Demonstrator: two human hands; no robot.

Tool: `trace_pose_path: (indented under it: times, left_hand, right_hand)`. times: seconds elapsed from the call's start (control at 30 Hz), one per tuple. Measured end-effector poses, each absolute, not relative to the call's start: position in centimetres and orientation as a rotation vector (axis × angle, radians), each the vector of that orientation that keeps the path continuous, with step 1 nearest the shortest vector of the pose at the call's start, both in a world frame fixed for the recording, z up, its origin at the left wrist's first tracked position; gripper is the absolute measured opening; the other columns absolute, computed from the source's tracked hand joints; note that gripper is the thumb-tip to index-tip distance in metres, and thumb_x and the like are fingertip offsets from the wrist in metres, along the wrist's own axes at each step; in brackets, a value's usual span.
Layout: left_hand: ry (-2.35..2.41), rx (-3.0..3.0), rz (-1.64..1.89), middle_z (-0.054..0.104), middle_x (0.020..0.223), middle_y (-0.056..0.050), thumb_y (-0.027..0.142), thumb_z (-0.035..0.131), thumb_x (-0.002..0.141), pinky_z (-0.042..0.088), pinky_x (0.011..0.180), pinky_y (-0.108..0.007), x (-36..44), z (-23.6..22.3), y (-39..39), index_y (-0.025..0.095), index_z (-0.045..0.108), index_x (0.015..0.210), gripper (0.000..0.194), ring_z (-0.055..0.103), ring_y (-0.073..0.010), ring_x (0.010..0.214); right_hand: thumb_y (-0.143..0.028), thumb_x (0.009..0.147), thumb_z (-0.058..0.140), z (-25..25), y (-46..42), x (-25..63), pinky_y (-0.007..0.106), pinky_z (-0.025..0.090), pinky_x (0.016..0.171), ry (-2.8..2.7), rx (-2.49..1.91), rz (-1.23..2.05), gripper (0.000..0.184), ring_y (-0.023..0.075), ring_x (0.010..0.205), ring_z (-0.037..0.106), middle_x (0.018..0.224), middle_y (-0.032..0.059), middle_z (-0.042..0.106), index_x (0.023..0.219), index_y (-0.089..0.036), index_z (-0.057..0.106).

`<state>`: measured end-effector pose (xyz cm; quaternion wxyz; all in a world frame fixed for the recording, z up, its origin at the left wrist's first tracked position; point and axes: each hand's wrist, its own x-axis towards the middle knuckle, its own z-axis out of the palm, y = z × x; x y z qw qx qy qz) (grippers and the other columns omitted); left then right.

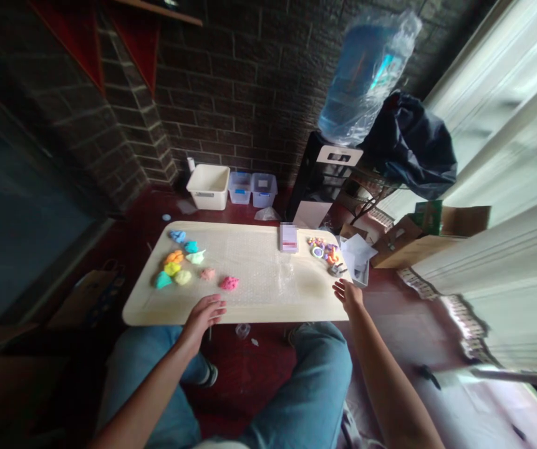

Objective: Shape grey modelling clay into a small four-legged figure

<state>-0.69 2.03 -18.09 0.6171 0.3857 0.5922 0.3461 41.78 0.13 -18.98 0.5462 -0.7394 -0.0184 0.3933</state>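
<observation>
My left hand (206, 313) is at the front edge of a cream table (254, 313), fingers stretched out and nothing held. Nearest to it lies a pink lump (229, 283) that looks like modelling clay. More soft lumps in several colours, among them a yellow one (171, 268), an orange one (174, 256) and a blue one (177, 236), sit on the table's left side. At the right front corner my right hand (348, 294) is open, fingers apart, just below a small grey piece (337, 269). Beside that piece is a cluster of small colourful figures (331, 252).
A white card or box (289, 239), partly blurred, stands at the table's far edge. Behind are a white bin (209, 187), clear plastic boxes (263, 190) and a water dispenser (327, 171). Cardboard boxes (418, 243) stand to the right. My knees are under the near edge.
</observation>
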Motion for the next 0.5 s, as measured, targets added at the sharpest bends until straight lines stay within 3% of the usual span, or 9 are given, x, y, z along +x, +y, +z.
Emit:
trace_pose_path:
  times: [0.1, 0.2, 0.3, 0.5]
  left_hand:
    - [1.436, 1.058, 0.86, 0.066, 0.118, -0.015, 0.032, 0.064, 0.078, 0.051, 0.09, -0.043, -0.4, -19.4, 4.0, 0.016, 0.06, 0.106, 0.033, 0.063, -0.0292, 0.112]
    - [1.414, 1.256, 0.892, 0.056, 0.135, -0.012, 0.025, 0.068, 0.08, 0.04, 0.107, -0.046, 0.9, -20.4, 5.9, 0.017, 0.062, 0.111, 0.033, 0.047, -0.028, 0.13]
    - [1.364, 1.369, 0.87, 0.051, 0.14, -0.011, 0.031, 0.063, 0.088, 0.041, 0.105, -0.053, 2.4, -20.8, 6.9, 0.018, 0.059, 0.121, 0.035, 0.049, -0.0279, 0.127]
    - [1.301, 1.261, 0.8, 0.058, 0.128, -0.01, 0.034, 0.058, 0.092, 0.052, 0.092, -0.046, 3.8, -20.3, 7.6, 0.018, 0.057, 0.122, 0.035, 0.06, -0.0233, 0.109]
  right_hand:
    - [-0.035, 0.093, 0.059, -17.6, -0.6, 39.1, 0.043, 0.055, 0.086, -0.13, -1.697, 0.964, 0.034, 0.0215, 0.103, 0.063, 0.122, 0.0087, 0.061, 0.122, -0.017, 0.057]
    - [-0.035, 0.094, 0.059, -16.3, -1.6, 35.6, 0.04, 0.055, 0.083, -0.212, -1.623, 1.01, 0.031, 0.0195, 0.096, 0.064, 0.115, 0.0075, 0.063, 0.117, -0.016, 0.059]
    - [-0.034, 0.091, 0.061, -15.4, -3.1, 31.6, 0.032, 0.053, 0.074, -0.26, -1.545, 1.054, 0.025, 0.0169, 0.085, 0.066, 0.102, 0.0059, 0.068, 0.107, -0.015, 0.064]
    - [-0.043, 0.065, 0.077, -14.3, -5.8, 24.7, 0.026, 0.046, 0.062, -0.269, -1.408, 1.132, 0.036, 0.0184, 0.074, 0.068, 0.088, 0.0065, 0.074, 0.091, -0.018, 0.07]
